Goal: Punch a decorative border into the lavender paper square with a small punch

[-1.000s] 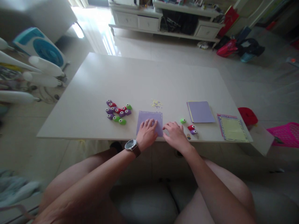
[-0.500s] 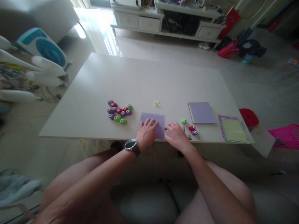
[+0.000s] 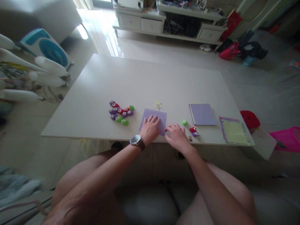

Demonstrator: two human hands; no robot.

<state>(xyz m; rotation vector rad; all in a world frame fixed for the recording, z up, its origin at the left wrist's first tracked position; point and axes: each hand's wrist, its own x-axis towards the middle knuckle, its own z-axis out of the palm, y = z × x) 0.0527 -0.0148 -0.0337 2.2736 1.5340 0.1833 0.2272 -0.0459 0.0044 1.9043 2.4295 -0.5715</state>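
Pale tiled floor (image 3: 140, 50), glossy; strong light glaring off it at upper left, near a pale curtain (image 3: 82, 3). Low white cabinet (image 3: 151, 25) with drawers across the far side. White table (image 3: 145, 81) mid-room, dark seat (image 3: 145, 201) nearest the viewer.

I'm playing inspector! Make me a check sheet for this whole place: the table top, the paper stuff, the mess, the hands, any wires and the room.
Surface: white table, upright on the floor, with light glare at its far left.
Job's things: purple sheet with a row of small holes along its far edge; eye-marked pieces grouped to its left; purple stack and bordered yellow sheet to its right.
Clutter: yellow and purple paper bits beyond the sheet.
Hands: left hand flat on the sheet; right hand curled by its right edge, contact unclear.
Cables: cord-like loops far left, too blurred to tell.
Surroundings: white cabinet; pink basket.
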